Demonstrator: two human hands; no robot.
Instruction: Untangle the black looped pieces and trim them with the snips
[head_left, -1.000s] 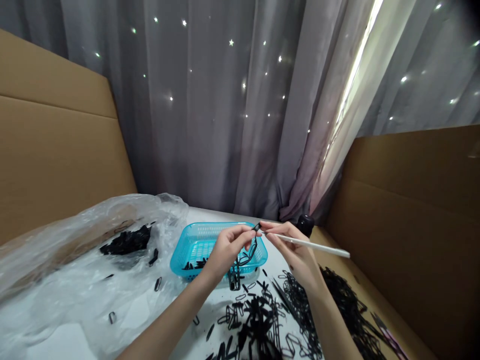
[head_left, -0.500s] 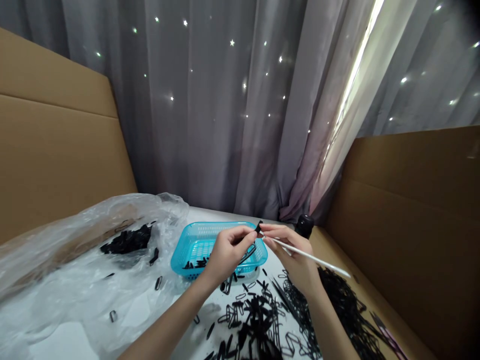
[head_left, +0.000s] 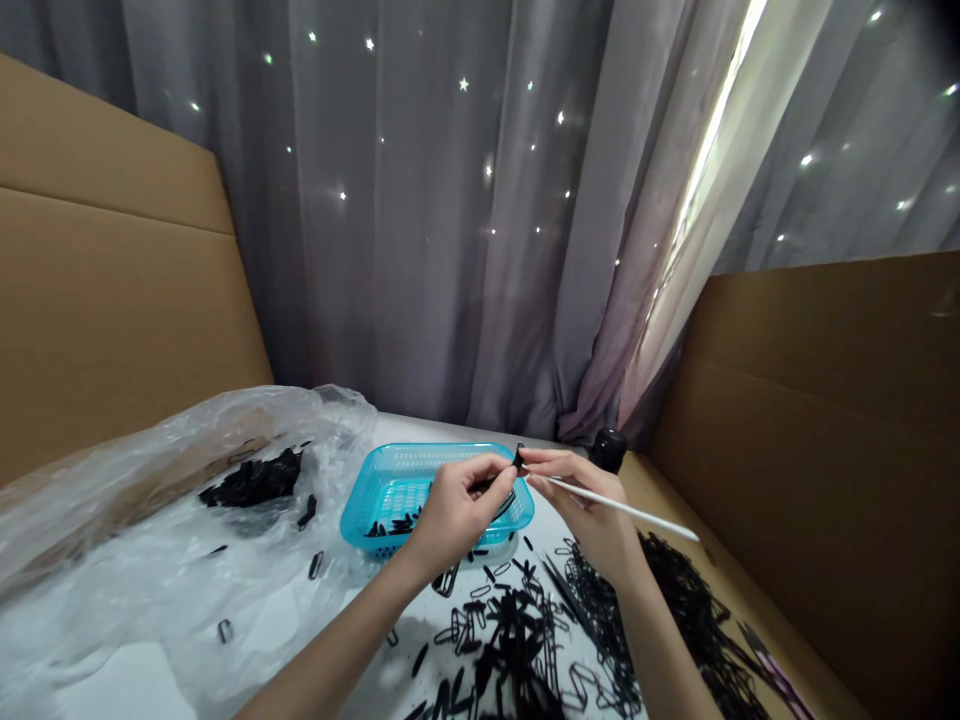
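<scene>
My left hand (head_left: 463,500) is closed in a pinch on a small black piece (head_left: 518,458), its tip poking up past the thumb. A dark loop-shaped part shows below that palm, partly hidden. Beside it, my right hand (head_left: 585,505) is closed around a thin white stick (head_left: 622,508), whose near end meets the black piece and whose far end points down to the right. Both hands hover over the right part of a blue plastic basket (head_left: 375,465), which has several small black pieces (head_left: 394,524) inside.
Black loops and slim black pieces (head_left: 517,620) lie scattered on the white table (head_left: 375,690). Tweezers (head_left: 566,590) rest beside a tangled black heap (head_left: 682,610). A clear plastic bag (head_left: 150,560) with black pieces spreads left. A dark-capped bottle (head_left: 608,450) stands behind; cardboard walls (head_left: 112,300) flank both sides.
My hands stay almost in place. The fingers of the left hand have shifted slightly and the dark looped part under them has turned a little.
</scene>
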